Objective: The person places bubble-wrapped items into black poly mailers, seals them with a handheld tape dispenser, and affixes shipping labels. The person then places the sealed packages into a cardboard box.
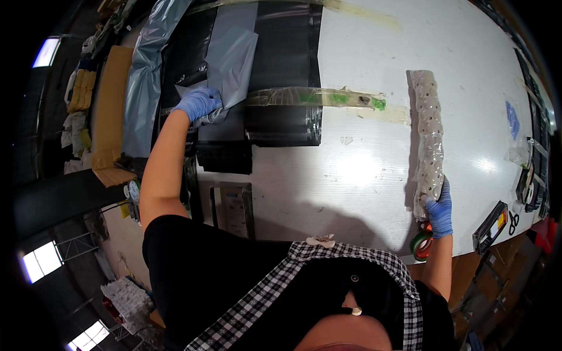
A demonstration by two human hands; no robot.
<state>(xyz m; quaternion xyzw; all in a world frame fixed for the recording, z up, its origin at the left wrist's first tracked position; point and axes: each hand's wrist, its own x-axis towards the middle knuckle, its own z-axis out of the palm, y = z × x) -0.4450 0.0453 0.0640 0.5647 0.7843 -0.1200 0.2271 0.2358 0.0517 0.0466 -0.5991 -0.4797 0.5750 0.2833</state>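
Observation:
My left hand (201,105), in a blue glove, has its fingers closed on a grey plastic bag (233,64), pinching and creasing its lower edge. This bag lies on top of black plastic bags (285,47) at the far left of the table. In my right hand (440,210), also gloved in blue, is the near end of a long bubble-wrapped bundle (429,134). Its length reaches away from me across the right part of the table, and what the wrap contains is hard to make out.
Clear tape (304,97) runs across the black bags onto the white table (357,52). Tape rolls (421,244) lie beside my right wrist. Farther right are a black frame-like object (490,227) and scissors (513,223). A cardboard sheet (111,111) stands at the left.

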